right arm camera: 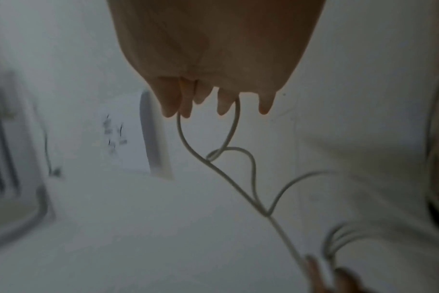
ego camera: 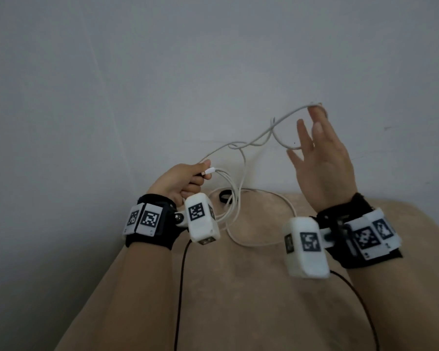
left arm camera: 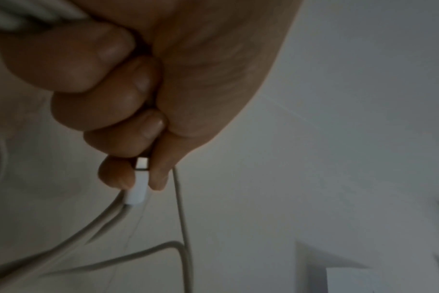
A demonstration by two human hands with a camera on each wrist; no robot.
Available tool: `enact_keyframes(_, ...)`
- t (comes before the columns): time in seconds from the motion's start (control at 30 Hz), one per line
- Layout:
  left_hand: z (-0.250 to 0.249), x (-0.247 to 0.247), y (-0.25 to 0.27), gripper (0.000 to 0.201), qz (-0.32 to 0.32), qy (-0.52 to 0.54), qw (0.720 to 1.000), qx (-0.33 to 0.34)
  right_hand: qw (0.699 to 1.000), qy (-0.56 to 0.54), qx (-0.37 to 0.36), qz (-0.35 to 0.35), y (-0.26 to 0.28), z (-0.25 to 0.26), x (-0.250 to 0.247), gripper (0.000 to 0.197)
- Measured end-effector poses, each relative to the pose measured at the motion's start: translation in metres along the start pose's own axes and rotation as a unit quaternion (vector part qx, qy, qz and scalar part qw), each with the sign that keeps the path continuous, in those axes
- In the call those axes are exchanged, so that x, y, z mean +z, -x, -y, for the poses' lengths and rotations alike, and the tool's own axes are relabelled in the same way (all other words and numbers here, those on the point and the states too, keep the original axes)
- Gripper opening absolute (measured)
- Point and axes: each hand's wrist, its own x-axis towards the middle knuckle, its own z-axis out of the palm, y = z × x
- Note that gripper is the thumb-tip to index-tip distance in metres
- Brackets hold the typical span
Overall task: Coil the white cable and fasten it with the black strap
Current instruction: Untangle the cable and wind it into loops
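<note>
The white cable [ego camera: 241, 145] hangs in the air between my hands. My left hand [ego camera: 185, 179] pinches its white connector [left arm camera: 138, 190] between thumb and forefinger, and several loops [ego camera: 235, 198] hang from that fist down to the beige surface. My right hand [ego camera: 319, 158] is raised higher, to the right, with its fingers straight and spread. A strand of the cable [right arm camera: 228, 174] is hooked over its fingertips [right arm camera: 223, 107] and twists once below them. The black strap [ego camera: 224, 196] lies as a small ring on the beige surface, behind the hanging loops.
A beige cushioned surface [ego camera: 238, 287] lies under my forearms. It ends at a plain white wall [ego camera: 213, 59] just behind the hands. Dark leads [ego camera: 180, 287] run from the wrist cameras toward me.
</note>
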Motion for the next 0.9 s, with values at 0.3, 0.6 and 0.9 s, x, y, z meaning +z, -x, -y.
enact_keyframes(0.3,0.005,-0.007,0.002,0.037,0.085,0.127,0.987,-0.041,0.987,0.019,0.155,0.044,-0.003,0.007,-0.013,0.062)
enact_keyframes(0.6,-0.012,-0.013,0.012,0.036,0.080,0.128,0.988,0.010,0.766,0.587,0.159,0.208,0.008,-0.026,-0.009,0.034)
enact_keyframes(0.9,-0.023,-0.009,0.019,0.035,0.041,0.068,0.996,0.042,0.892,0.448,0.061,-0.028,-0.003,-0.028,-0.023,0.020)
